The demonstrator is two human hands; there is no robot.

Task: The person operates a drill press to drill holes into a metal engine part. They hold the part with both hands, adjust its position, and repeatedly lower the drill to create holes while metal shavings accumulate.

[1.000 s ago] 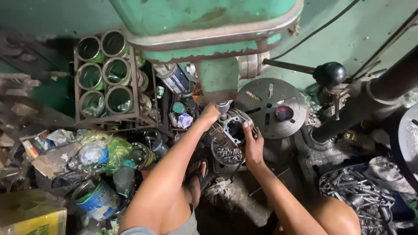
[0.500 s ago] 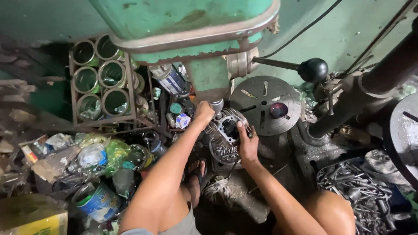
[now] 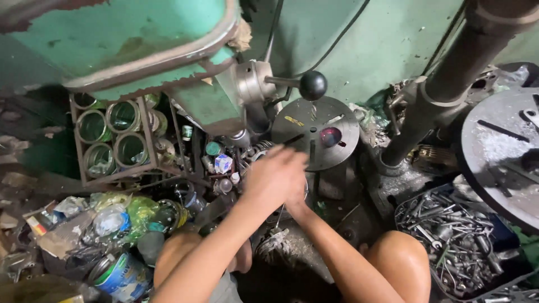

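My left hand (image 3: 272, 177) and my right hand (image 3: 298, 197) are pressed together low under the green drill press head (image 3: 151, 45), just left of a round slotted machine table (image 3: 337, 120). Together they cover a grey finned metal casing (image 3: 256, 150); only its ribbed edge shows above my left hand. The fingers are blurred with motion. My right hand is largely hidden behind the left. My knees show at the bottom.
A black-knobbed lever (image 3: 312, 85) sticks out above the hands. A rack of open cans (image 3: 112, 134) stands left, with plastic bags and a paint tin (image 3: 120, 275) below. Right are a steel column (image 3: 443, 84), another round table (image 3: 499, 151) and a tray of metal scraps (image 3: 455, 241).
The view has closed in and tilted. Both hands have come together over the casing, which was plainly visible between them before and is now mostly covered.
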